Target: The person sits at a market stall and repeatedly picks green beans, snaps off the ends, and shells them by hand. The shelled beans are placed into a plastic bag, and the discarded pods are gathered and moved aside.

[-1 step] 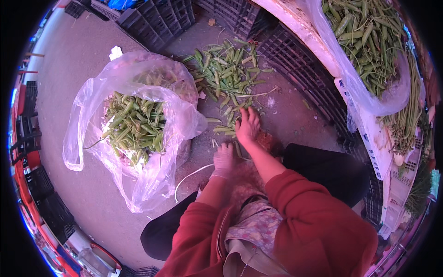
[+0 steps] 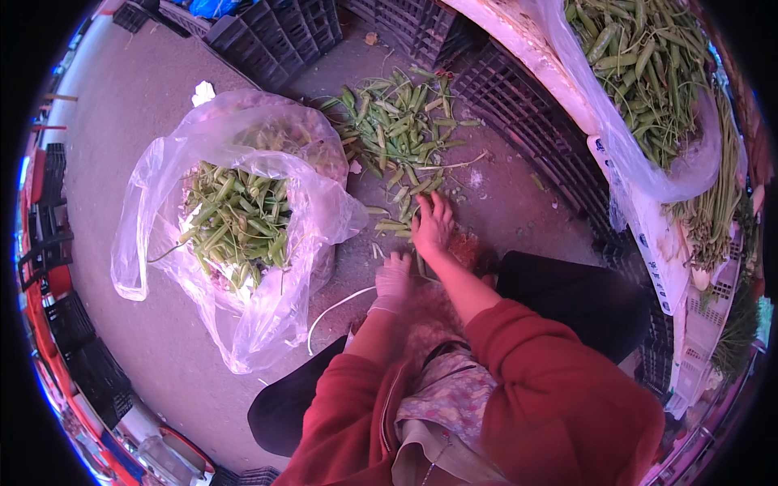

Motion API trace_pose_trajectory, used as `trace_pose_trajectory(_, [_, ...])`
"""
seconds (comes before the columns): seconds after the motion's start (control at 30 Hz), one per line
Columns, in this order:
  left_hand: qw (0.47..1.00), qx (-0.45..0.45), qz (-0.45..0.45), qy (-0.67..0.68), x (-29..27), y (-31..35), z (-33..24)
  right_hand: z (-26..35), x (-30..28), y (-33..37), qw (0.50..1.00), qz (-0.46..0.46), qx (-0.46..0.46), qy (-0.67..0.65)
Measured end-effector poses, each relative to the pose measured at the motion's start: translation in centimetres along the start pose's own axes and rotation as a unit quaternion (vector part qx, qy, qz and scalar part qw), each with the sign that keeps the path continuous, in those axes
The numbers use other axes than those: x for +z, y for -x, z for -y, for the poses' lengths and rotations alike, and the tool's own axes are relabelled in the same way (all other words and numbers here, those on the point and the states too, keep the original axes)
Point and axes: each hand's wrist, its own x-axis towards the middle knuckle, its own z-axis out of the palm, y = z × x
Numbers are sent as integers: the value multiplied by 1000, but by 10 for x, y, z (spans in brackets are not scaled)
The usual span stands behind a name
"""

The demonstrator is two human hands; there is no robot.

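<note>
My right hand (image 2: 435,227) reaches over the ground at the near end of a loose heap of green pea pods (image 2: 397,121). Its fingers are stretched forward and slightly apart, next to a few stray pods (image 2: 394,226). Closer to my body, my left hand (image 2: 393,282) looks pale, as if in a thin glove. Its fingers are curled together, and whatever they may hold is hidden. Left of both hands stands a clear plastic bag (image 2: 324,231), its mouth wide, with many pea pods (image 2: 235,215) inside.
Black plastic crates (image 2: 275,40) stand at the far side, and a crate wall (image 2: 531,121) runs along the right. Higher on the right lies another plastic bag (image 2: 689,190) with more pods (image 2: 640,73). A pale strap (image 2: 336,304) curves beside my left wrist.
My right hand has shifted very slightly toward me and to the left. The left hand has barely moved, and the pods look the same.
</note>
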Motion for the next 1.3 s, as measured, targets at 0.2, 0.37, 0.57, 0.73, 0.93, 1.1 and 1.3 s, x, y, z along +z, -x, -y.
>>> trace_pose_trajectory(0.2, [999, 41, 1, -30, 0, 1, 7, -22, -4, -9, 984, -93, -73, -134])
trace_pose_trajectory(0.37, [995, 84, -21, -42, -3, 1, 8, -54, 9, -23, 983, -27, 96, -153])
trace_pose_trajectory(0.57, [986, -78, -141, 30, -14, -20, 25, -56, 28, -31, 945, 20, 41, -323])
trace_pose_trajectory(0.73, [865, -212, -239, 387, 2, -94, 85, -45, 2, -65, 977, 47, 37, -203])
trace_pose_trajectory(0.93, [862, -294, -213, 355, 7, -115, 44, -20, 14, -55, 997, 41, -40, -58])
trace_pose_trajectory(1.1, [786, -327, -136, 506, -56, -90, 22, 2, 50, -17, 946, 264, -3, -188])
trace_pose_trajectory(1.3, [669, -231, -37, 705, -97, -89, 41, 16, -21, -40, 744, 448, 48, -493])
